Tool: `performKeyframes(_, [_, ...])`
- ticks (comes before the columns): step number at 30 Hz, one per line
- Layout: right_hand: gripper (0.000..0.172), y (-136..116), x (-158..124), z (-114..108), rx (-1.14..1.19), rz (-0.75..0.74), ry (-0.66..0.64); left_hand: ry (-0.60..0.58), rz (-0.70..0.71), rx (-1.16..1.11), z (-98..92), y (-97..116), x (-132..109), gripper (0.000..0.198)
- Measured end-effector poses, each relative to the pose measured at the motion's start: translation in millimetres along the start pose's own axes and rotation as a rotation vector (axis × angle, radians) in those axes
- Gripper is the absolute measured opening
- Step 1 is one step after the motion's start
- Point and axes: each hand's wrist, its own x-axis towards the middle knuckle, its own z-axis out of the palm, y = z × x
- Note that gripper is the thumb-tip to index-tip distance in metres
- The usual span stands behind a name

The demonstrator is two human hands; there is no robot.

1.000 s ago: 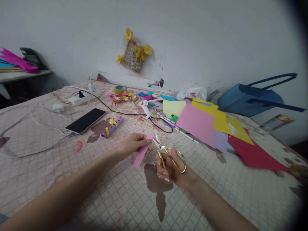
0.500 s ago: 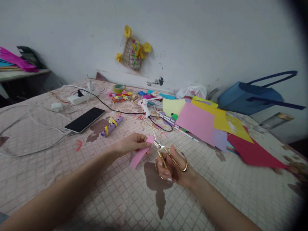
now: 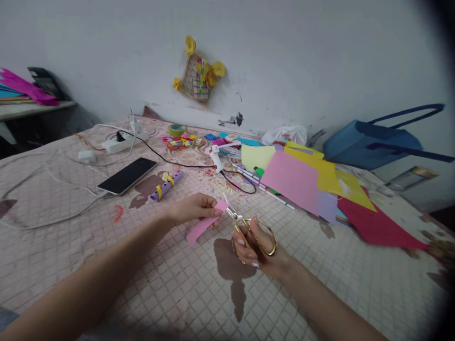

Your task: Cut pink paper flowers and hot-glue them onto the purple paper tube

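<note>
A: Where is the pink paper strip (image 3: pixel 204 226)?
B: In the left hand (image 3: pixel 199 208), over the near middle of the table (image 3: pixel 159 284). The thumb and fingers pinch it near its upper end, and the other end slants down to the left. Whether that lower end touches the tabletop, one cannot tell.

A: And the scissors (image 3: pixel 235 217)?
B: The right hand (image 3: pixel 258 241) grasps them by the gold handles. The blades stand slightly apart, right at the strip's upper end. Whether the paper lies between them is too small to tell.

A: Which step does that look like?
B: Trimming or snipping the strip at that end, by the look of it.

A: What would the next move call for?
B: Probably a steady pinch from the left hand, the blades lined up on the paper, then an even squeeze of the handles. The left thumb sits near the blades, so its tip should be kept out of the cutting line.

A: What lies around the hands?
B: To the left, a purple paper roll (image 3: pixel 167 185) with yellow bands, then a phone (image 3: pixel 127 176). Beyond the hands is a white glue gun (image 3: pixel 215 158) among paper scraps. To the right lies a pink sheet (image 3: pixel 291 180), overlapping yellow paper (image 3: pixel 325 173), and farther off a blue bag (image 3: pixel 369 144) by the wall.
</note>
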Motion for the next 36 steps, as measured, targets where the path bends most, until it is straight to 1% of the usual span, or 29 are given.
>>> performKeyframes(10, [0.047,1,0,5,-0.063,-0.017,0.028,-0.011,-0.021,0.008,-3.9,1,-1,0.023])
performKeyframes(13, [0.048,-2,0,5,-0.178,-0.037,0.087,-0.014,-0.034,0.023,-5.4,-3,0,0.023])
performKeyframes(15, [0.048,-8,0,0,-0.387,-0.060,0.213,0.003,-0.040,0.039,-5.3,-6,1,0.024])
performKeyframes(16, [0.046,-12,-1,-6,-0.549,-0.079,0.312,0.026,-0.038,0.038,-4.7,-8,2,0.024])
performKeyframes(18, [0.039,-23,-2,-22,-0.967,-0.137,0.590,0.099,-0.028,0.022,-2.4,-10,3,0.026])
performKeyframes(20, [0.030,-35,-6,-42,-1.417,-0.174,0.819,0.198,-0.023,-0.004,0.0,-12,5,0.028])
performKeyframes(21, [0.026,-41,-8,-52,-1.574,-0.159,0.917,0.248,-0.022,-0.018,0.9,-13,6,0.029])
performKeyframes(22, [0.022,-46,-10,-61,-1.675,-0.133,0.986,0.293,-0.019,-0.032,1.6,-14,7,0.030])
performKeyframes(23, [0.019,-50,-12,-68,-1.733,-0.132,1.019,0.331,-0.012,-0.045,2.2,-16,8,0.031])
performKeyframes(24, [0.017,-53,-13,-73,-1.773,-0.181,1.040,0.369,0.002,-0.057,2.7,-18,9,0.031])
performKeyframes(25, [0.017,-54,-13,-74,-1.788,-0.267,1.057,0.405,0.023,-0.068,3.4,-19,10,0.031])
performKeyframes(27, [0.016,-51,-11,-67,-1.706,-0.464,1.025,0.472,0.068,-0.090,6.3,-22,13,0.030])
performKeyframes(28, [0.016,-48,-8,-59,-1.602,-0.523,0.956,0.499,0.088,-0.105,8.8,-22,15,0.029])
performKeyframes(29, [0.017,-42,-4,-50,-1.456,-0.521,0.841,0.519,0.105,-0.123,11.8,-21,17,0.028])
performKeyframes(30, [0.019,-36,1,-40,-1.288,-0.484,0.706,0.532,0.117,-0.140,15.1,-20,20,0.028])
performKeyframes(31, [0.020,-30,6,-29,-1.113,-0.416,0.559,0.541,0.127,-0.154,18.5,-18,23,0.028])
performKeyframes(32, [0.021,-23,12,-20,-0.949,-0.357,0.439,0.547,0.136,-0.159,21.6,-15,26,0.029])
performKeyframes(33, [0.023,-18,18,-13,-0.832,-0.305,0.334,0.552,0.146,-0.154,24.1,-12,29,0.029])
performKeyframes(34, [0.023,-14,23,-7,-0.761,-0.277,0.266,0.553,0.159,-0.143,25.5,-9,32,0.029])
performKeyframes(36, [0.026,-11,31,-4,-0.700,-0.260,0.235,0.556,0.181,-0.120,25.1,-3,36,0.029])
